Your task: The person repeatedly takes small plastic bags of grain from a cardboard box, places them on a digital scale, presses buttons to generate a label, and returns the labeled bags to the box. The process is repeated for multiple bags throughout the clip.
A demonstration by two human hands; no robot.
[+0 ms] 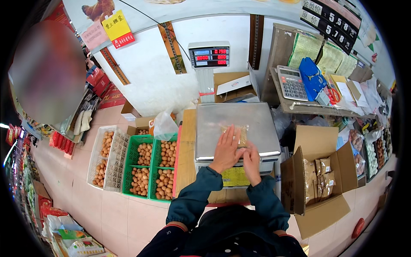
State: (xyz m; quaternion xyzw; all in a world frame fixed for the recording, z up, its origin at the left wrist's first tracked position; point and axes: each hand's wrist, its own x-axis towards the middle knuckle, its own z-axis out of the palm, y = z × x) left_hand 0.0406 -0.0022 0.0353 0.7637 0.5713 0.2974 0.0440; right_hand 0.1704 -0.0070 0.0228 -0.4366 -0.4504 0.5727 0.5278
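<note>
A small clear plastic packet of tan, grain-like contents (243,133) lies on the metal platform of a weighing scale (208,135) in front of me. My left hand (227,148) rests flat over the packet's left part, fingers stretched forward and covering some of it. At the packet's near right corner is my right hand (251,159), slightly blurred, its fingers bent. Whether they pinch the packet's edge cannot be made out. The two thumbs nearly meet. Behind the platform, the scale's lit display (210,55) stands on a post.
Left of the scale, green crates (138,165) and a white crate (117,160) hold brown eggs. An open cardboard box (316,138) at right contains several brown packets (326,180). A calculator (292,83) and scissors (334,95) lie on the shelf (316,108) above.
</note>
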